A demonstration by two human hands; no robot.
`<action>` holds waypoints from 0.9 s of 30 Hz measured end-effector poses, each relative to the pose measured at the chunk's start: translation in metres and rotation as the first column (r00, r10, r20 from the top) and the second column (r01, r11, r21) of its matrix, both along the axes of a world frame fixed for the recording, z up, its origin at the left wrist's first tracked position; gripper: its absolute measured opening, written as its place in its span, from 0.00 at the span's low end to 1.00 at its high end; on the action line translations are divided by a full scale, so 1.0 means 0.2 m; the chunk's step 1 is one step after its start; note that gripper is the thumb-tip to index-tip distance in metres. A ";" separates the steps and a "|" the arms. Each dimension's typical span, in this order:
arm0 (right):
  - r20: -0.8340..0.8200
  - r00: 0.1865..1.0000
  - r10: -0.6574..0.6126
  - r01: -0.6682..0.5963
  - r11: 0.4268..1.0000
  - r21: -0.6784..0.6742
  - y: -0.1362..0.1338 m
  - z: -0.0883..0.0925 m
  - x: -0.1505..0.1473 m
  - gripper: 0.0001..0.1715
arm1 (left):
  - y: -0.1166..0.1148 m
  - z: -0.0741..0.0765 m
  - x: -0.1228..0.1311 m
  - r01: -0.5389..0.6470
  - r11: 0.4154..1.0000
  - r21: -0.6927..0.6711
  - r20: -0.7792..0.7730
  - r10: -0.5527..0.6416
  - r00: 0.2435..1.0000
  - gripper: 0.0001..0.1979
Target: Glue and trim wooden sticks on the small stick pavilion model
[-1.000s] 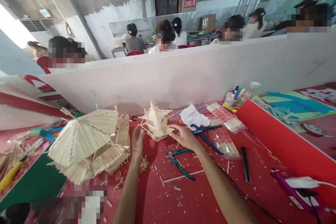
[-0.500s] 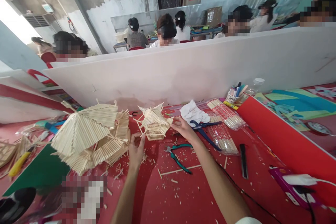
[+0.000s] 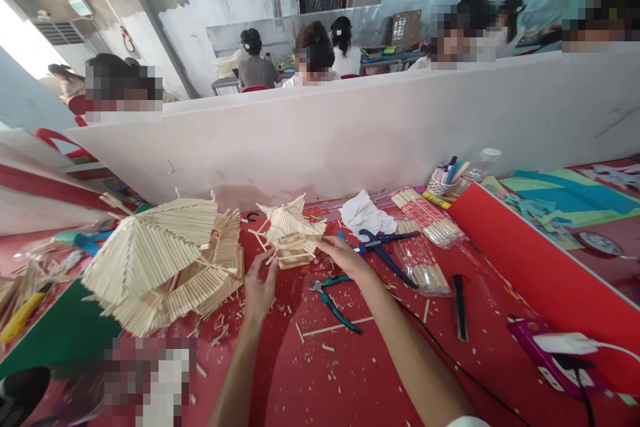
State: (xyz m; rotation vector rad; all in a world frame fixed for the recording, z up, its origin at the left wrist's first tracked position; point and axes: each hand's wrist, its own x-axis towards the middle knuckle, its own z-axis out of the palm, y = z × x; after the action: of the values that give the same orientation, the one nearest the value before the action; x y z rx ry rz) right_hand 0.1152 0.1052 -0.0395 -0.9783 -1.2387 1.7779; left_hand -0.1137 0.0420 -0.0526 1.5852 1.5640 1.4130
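A small pavilion model made of thin wooden sticks stands on the red tabletop, with a peaked roof and a railed base. My left hand grips its lower left side, thumb and fingers closed at the base edge. On the opposite side my right hand has its fingers closed on the lower right edge; some fingertips are hidden behind the model. To the left of my left hand sits a larger stick-built pavilion with a wide roof. Green-handled cutting pliers lie just below my right hand.
A blue clamp-like tool, white tissue and bagged stick bundles lie right of the hands. A black cable crosses the table beside my right forearm. A white partition stands behind; several people sit beyond it.
My right hand has moved left and slightly down, from the roof's right corner to the model's lower right side. The left hand stays at the lower left. The view has shifted slightly.
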 end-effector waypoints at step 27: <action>0.006 0.999 -0.052 0.052 0.998 0.028 0.01 0.00 0.04 0.33 | -0.08 -0.08 0.03 0.000 1.000 0.003 -0.124 0.000 0.992 0.22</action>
State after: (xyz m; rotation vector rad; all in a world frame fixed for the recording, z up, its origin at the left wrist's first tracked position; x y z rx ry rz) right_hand 0.1222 0.1081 -0.0402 -0.9925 -1.2278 1.7148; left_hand -0.1073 0.0270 -0.0678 1.7042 1.6323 1.3401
